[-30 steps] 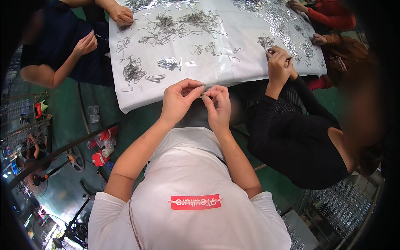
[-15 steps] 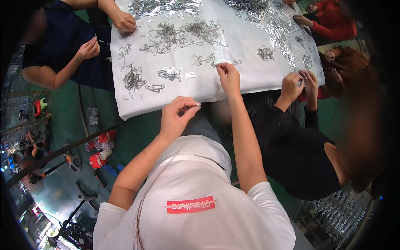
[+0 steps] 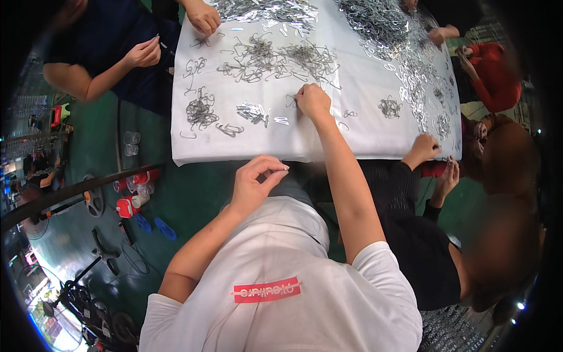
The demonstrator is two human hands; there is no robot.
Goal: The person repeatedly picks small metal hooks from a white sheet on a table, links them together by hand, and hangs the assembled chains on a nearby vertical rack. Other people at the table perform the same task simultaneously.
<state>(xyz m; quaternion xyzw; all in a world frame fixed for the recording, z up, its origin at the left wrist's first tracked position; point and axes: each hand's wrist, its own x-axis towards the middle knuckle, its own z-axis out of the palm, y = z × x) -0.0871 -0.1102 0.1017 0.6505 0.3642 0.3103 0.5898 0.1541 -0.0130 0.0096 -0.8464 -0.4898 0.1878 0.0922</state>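
Observation:
My left hand (image 3: 256,183) is held in front of the table's near edge, thumb and fingers pinched on a small shiny metal piece (image 3: 286,169). Most of that piece is hidden by the fingertips. Over the table, my right hand (image 3: 314,102) has its fingers closed together at a thin bent wire hook (image 3: 291,100), which pokes out to their left. Left of it lie a small heap of flat silvery metal pieces (image 3: 252,112) and a tangle of wire hooks (image 3: 200,111). Beyond it spreads a larger scatter of wire hooks (image 3: 261,56).
White cloth covers the table (image 3: 264,146). A big pile of silvery pieces (image 3: 275,14) lies at the far side, with more metal parts (image 3: 375,23) at the far right. Co-workers' hands (image 3: 143,53) (image 3: 423,149) work at both sides. Blue slippers (image 3: 165,229) lie on the floor.
My right hand has moved left and farther in over the loose wire hooks. My left hand keeps its pinch in front of the edge. The whole view has shifted slightly.

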